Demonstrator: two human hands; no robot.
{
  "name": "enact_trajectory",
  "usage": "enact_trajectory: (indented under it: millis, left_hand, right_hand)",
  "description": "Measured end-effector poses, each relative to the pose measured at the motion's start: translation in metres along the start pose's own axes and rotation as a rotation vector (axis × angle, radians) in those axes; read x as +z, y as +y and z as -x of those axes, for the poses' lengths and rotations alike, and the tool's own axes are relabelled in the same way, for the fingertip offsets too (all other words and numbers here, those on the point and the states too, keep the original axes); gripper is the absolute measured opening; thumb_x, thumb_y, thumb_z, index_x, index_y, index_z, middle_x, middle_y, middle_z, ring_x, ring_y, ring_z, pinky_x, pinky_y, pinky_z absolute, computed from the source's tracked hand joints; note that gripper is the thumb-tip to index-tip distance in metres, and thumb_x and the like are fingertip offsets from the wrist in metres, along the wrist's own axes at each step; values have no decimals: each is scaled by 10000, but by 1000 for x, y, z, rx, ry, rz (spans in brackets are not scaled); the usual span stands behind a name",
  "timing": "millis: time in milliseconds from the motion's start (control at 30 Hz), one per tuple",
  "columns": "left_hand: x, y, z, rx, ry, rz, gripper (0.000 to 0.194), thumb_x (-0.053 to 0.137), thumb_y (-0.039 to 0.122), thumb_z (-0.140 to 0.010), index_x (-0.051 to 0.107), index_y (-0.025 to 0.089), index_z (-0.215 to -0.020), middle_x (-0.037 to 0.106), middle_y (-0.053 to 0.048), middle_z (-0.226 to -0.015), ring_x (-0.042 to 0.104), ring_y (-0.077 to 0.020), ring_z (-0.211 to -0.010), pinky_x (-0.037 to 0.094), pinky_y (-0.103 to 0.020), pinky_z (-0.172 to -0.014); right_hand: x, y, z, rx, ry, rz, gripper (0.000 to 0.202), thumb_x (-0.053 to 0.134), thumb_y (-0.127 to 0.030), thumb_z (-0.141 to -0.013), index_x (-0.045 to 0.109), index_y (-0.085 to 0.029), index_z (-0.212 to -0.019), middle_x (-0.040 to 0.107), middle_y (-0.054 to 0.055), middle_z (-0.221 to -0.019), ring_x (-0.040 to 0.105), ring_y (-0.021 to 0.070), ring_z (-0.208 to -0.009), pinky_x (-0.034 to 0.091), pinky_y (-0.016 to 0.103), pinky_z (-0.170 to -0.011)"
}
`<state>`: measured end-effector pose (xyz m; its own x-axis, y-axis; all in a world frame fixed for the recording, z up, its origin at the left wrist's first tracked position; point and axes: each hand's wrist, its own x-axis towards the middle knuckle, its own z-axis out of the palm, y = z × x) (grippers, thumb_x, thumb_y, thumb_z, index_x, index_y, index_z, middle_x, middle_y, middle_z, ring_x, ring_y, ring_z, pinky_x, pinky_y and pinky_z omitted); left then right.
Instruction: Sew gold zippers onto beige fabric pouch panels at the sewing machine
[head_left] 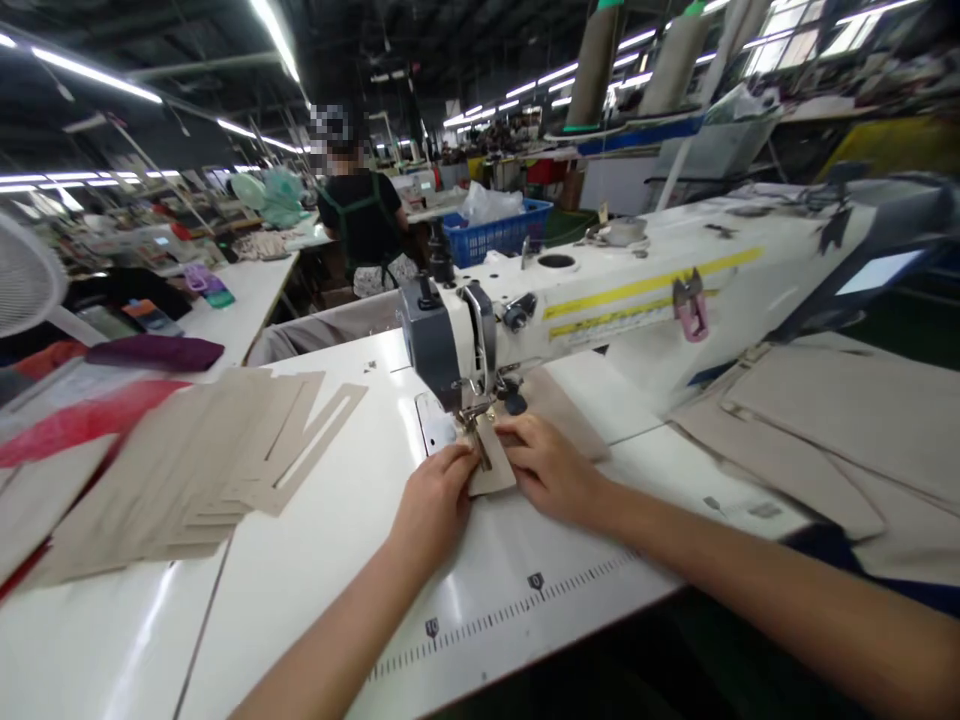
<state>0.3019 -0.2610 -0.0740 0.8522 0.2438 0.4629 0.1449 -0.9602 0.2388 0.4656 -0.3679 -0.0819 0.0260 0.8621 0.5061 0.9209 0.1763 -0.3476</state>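
Observation:
A beige fabric piece (495, 474) with a narrow slot lies under the presser foot of a white sewing machine (622, 300). My left hand (437, 500) has its fingers closed on the piece's left edge, just in front of the needle area. On the other side, my right hand (551, 468) has its fingers bent together at the right edge of the piece, close to the presser foot. More beige fabric (566, 410) extends behind my right hand, beneath the machine arm. The fingertips of both hands are partly hidden.
Fanned beige slotted pieces (172, 460) lie left on the white table (322, 580). Larger beige panels (840, 420) are stacked at right. Pink-handled snips (691, 308) are on the machine arm. Behind are a blue crate (499, 232) and a seated person (364, 220); a fan (28, 275) is at far left.

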Motion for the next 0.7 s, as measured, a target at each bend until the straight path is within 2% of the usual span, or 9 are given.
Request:
enact_trajectory:
  millis: [100, 167, 500, 700]
  left_hand:
    - [1, 2, 4, 59, 71, -42, 325, 459, 0, -768, 624, 147, -1007, 668, -91, -1010, 639, -209, -889, 564, -349, -772]
    - [2, 4, 3, 80, 88, -67, 282, 466, 28, -798, 633, 149, -990, 678, -90, -990, 643, -217, -872, 569, -359, -757]
    - [2, -4, -10, 208, 91, -151, 247, 395, 109, -889, 630, 141, -957, 675, -99, -921, 638, -219, -836, 578, -358, -711]
    - [3, -13, -20, 178, 64, -142, 234, 383, 151, -913, 601, 135, -995, 643, -99, -891, 632, -202, -794, 570, -321, -684]
  right_hand:
    - [-2, -8, 21, -71, 0, -4, 235, 469, -168, -880, 652, -164, -1029, 538, 136, -1163, 467, 255, -1090, 413, 451, -922]
    - [-1, -9, 25, -76, 5, 5, 254, 461, -189, -893, 633, -176, -1081, 536, 134, -1165, 470, 254, -1093, 420, 463, -925]
    - [-1, -10, 9, -27, 19, 57, 234, 476, -189, -875, 647, -148, -1029, 575, 143, -1051, 508, 254, -1013, 459, 421, -855]
    - [1, -1, -3, -28, 21, 73, 227, 492, -157, -839, 637, -130, -1011, 585, 149, -1031, 513, 252, -938, 463, 408, -827]
